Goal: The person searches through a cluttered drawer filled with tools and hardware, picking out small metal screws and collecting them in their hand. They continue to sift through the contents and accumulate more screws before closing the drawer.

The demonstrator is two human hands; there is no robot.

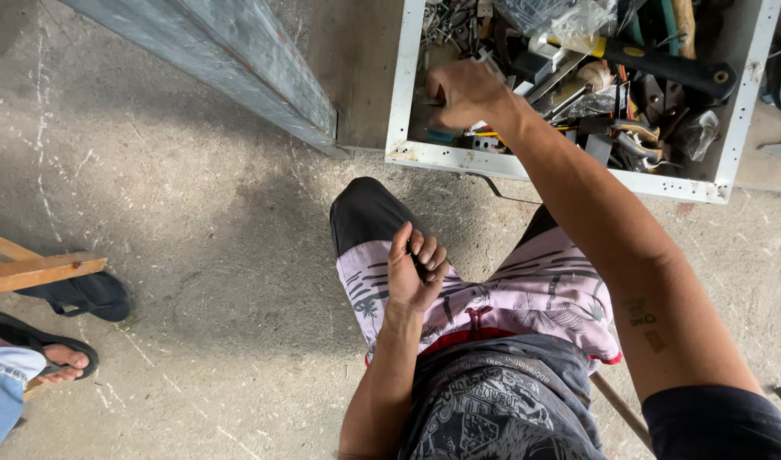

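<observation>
A: Right hand point(465, 92) is down inside the white tray point(401, 94), at its left end near the front edge, fingers curled in among the loose hardware.

B: Holding anything?

A: Cannot tell. The knuckles face the camera and hide whatever is under the fingertips. There's a pile of nails and screws point(448, 21) in the far left corner, just past the hand.

B: And the left hand point(414, 271)?

A: Resting on the lap over the patterned pink shorts point(535, 294), fingers folded narrow toward the palm. Whether something small sits inside, I cannot tell.

B: What else is in that tray?

A: A black-handled tool with a yellow collar point(663, 64) lies along the far side toward the right end, clear plastic bags point(561, 15) beside it. On the concrete floor point(194, 221), at the left edge, another person's foot in a black sandal point(54, 353).
</observation>
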